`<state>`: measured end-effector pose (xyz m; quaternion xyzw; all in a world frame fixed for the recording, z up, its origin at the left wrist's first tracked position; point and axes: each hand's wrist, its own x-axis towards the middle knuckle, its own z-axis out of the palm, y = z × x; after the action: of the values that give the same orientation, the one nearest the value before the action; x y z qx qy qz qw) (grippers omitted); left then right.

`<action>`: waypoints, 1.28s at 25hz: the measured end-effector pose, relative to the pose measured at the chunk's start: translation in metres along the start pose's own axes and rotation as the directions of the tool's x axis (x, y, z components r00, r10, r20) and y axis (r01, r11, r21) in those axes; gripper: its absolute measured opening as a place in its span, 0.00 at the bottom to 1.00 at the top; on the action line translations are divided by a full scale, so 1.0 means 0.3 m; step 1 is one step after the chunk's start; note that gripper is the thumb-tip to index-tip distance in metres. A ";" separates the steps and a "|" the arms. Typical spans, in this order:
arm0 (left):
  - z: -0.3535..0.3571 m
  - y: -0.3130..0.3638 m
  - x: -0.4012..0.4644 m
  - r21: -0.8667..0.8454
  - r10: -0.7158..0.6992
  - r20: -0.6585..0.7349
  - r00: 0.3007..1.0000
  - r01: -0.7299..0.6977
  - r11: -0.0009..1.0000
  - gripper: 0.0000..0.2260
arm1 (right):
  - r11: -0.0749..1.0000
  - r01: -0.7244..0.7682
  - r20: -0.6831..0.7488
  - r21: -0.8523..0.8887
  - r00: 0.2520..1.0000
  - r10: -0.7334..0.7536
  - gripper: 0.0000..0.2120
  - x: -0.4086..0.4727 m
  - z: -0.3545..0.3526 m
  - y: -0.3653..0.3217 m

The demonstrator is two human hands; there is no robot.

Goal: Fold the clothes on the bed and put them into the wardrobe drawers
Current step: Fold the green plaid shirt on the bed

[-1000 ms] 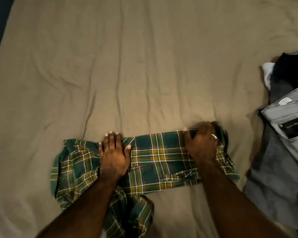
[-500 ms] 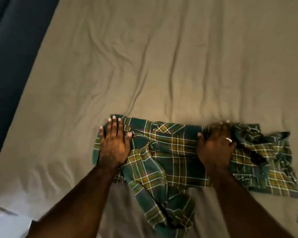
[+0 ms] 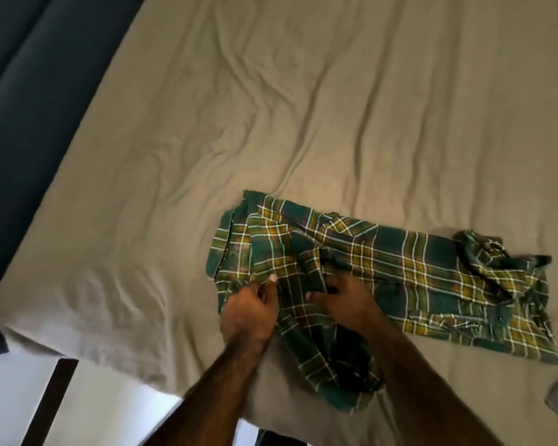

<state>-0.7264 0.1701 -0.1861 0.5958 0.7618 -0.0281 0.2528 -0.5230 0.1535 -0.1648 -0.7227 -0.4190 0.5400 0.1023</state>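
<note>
Wrinkled tan bedsheet [image 3: 303,107] covers the bed, soft and creased in long ridges, stretching broad and bare beyond the hands and out to their left, where the mattress edge rounds off against a dark blue-grey wall panel [image 3: 29,75]. Near the left forearm the bed's corner drops to a pale floor [image 3: 20,397] with a dark wooden leg [image 3: 50,400].

Directly under the hands lies a green and yellow plaid flannel shirt [image 3: 416,268], folded into a long band running away to the right, its far end bunched. One loose part hangs toward the person between the forearms. The left hand [image 3: 252,312] grips the cloth with curled fingers; the right hand [image 3: 342,300] pinches a fold just beside it.
</note>
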 end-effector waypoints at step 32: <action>-0.086 0.032 -0.656 -0.903 0.344 0.348 0.872 0.411 -0.125 0.17 | 0.819 0.278 0.071 0.501 0.931 -0.359 0.14 -0.622 -0.008 0.269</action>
<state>-0.6947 0.0059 -0.0786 0.1471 0.4394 0.3971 0.7922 -0.4933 -0.0301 -0.0826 -0.5471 -0.3928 0.6594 0.3338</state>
